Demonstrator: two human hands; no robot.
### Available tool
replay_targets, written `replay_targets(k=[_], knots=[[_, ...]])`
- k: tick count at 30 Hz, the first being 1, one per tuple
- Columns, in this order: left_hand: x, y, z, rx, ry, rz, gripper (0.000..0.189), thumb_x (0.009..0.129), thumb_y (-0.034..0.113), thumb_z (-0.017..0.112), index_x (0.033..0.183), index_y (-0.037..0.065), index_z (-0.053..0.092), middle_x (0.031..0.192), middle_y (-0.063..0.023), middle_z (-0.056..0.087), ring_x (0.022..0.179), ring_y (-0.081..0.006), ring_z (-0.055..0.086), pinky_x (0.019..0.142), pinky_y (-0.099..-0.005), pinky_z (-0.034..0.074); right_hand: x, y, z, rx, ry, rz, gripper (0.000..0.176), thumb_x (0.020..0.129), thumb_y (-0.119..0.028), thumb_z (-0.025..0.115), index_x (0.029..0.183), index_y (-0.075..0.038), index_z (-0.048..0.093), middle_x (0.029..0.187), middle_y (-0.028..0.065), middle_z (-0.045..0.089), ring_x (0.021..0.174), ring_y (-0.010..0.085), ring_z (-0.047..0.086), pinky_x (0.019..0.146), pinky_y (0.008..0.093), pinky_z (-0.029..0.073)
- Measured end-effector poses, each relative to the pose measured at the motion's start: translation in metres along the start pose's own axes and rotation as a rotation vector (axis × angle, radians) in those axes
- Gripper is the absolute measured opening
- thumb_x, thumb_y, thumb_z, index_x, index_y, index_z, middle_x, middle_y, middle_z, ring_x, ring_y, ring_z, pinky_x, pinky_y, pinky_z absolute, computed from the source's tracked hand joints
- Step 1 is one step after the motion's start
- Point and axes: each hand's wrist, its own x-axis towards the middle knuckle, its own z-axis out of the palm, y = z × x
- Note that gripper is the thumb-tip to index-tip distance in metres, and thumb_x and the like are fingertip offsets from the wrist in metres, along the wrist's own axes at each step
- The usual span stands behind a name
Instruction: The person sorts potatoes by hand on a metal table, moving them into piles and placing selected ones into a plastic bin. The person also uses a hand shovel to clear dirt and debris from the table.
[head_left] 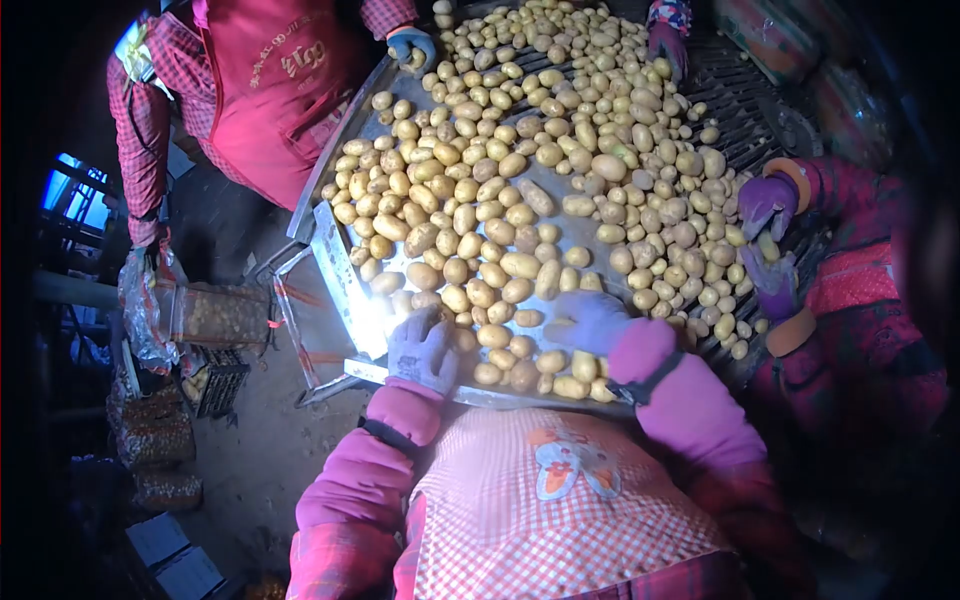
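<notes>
Many yellow-brown potatoes (460,215) lie loose over a metal sorting table (335,265). My left hand (424,350), in a pale purple glove, rests at the near left part of the table against the nearest potatoes, fingers apart. To its right, my right hand (588,322), gloved alike and slightly blurred, reaches leftward over the potatoes with its fingers stretched out. A few potatoes (500,350) lie between my two hands. I see nothing gripped in either hand, though the undersides of both are hidden.
Across the table a person in a red apron (275,90) has a blue-gloved hand (411,46) on the potatoes. At right, another person's purple-gloved hands (768,205) work by the slatted grate (735,125). A further gloved hand (668,48) reaches in from behind. Filled sacks (150,425) stand left.
</notes>
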Motion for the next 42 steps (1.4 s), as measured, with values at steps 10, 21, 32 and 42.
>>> replay_targets(k=[10, 21, 32, 42], knots=[[-0.002, 0.006, 0.0, 0.054, -0.007, -0.011, 0.045, 0.073, 0.024, 0.059, 0.115, 0.008, 0.059, 0.126, -0.02, 0.051, 0.112, -0.0408, 0.05, 0.095, -0.0513, 0.039, 0.036, 0.018, -0.012, -0.11, 0.377, -0.329, 0.034, 0.087, -0.012, 0.06, 0.12, -0.01, 0.057, 0.103, 0.0078, 0.061, 0.093, 0.0205, 0.061, 0.077, 0.0339, 0.051], [-0.001, 0.01, -0.004, 0.045, -0.008, -0.028, 0.041, 0.075, 0.023, 0.062, 0.113, 0.009, 0.06, 0.125, -0.0201, 0.052, 0.109, -0.0412, 0.052, 0.092, -0.051, 0.041, 0.043, 0.005, 0.006, -0.657, 0.104, -0.035, 0.031, 0.081, -0.026, 0.066, 0.109, -0.014, 0.061, 0.115, 0.0099, 0.061, 0.096, 0.0298, 0.065, 0.073, 0.0443, 0.052], [0.112, 0.069, 0.008, -0.013, -0.111, 0.086, 0.051, 0.083, 0.037, 0.064, 0.128, 0.014, 0.052, 0.129, -0.0188, 0.051, 0.102, -0.0409, 0.059, 0.085, -0.0484, 0.05, -0.096, -0.002, -0.025, 1.411, 0.488, 0.075, 0.035, 0.096, -0.023, 0.055, 0.126, -0.006, 0.053, 0.103, 0.0044, 0.061, 0.087, 0.0145, 0.062, 0.072, 0.029, 0.053], [0.195, 0.072, 0.078, 0.351, -0.712, -0.237, 0.041, 0.091, 0.03, 0.052, 0.132, 0.029, 0.048, 0.14, -0.0145, 0.043, 0.12, -0.0384, 0.052, 0.096, -0.0503, 0.045, -0.113, -0.014, -0.021, 1.32, 0.419, 0.218, 0.037, 0.1, -0.026, 0.047, 0.133, -0.01, 0.048, 0.105, 0.0046, 0.054, 0.089, 0.0123, 0.059, 0.071, 0.0258, 0.052]])
